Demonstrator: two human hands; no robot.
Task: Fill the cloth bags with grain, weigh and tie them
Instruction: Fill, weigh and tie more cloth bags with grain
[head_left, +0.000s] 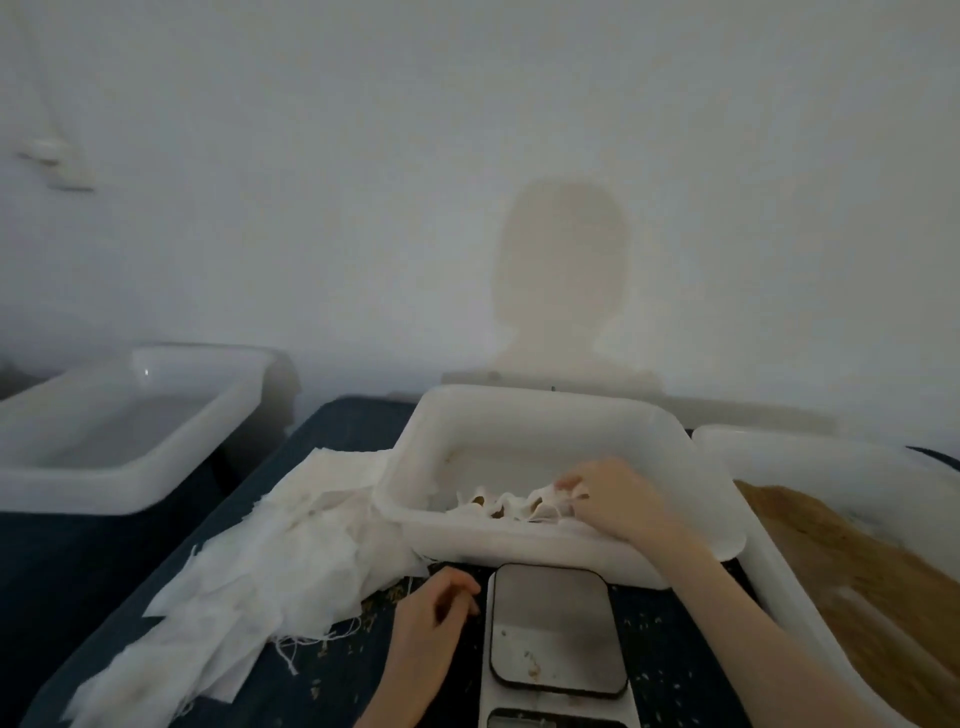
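Right hand (608, 499), frame centre, pinches the rim of a filled cloth bag (511, 506) inside the middle white tub (519, 415). Left hand (434, 613), loosely curled and holding nothing, rests beside the scale (556, 629). Grain (872, 571) fills the right tub (810, 447); cloth pile (270, 561) lies lower left.

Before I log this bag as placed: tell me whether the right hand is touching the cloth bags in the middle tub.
Touching. The head view shows the right hand with fingertips pinching the top of a cloth bag inside the middle tub.
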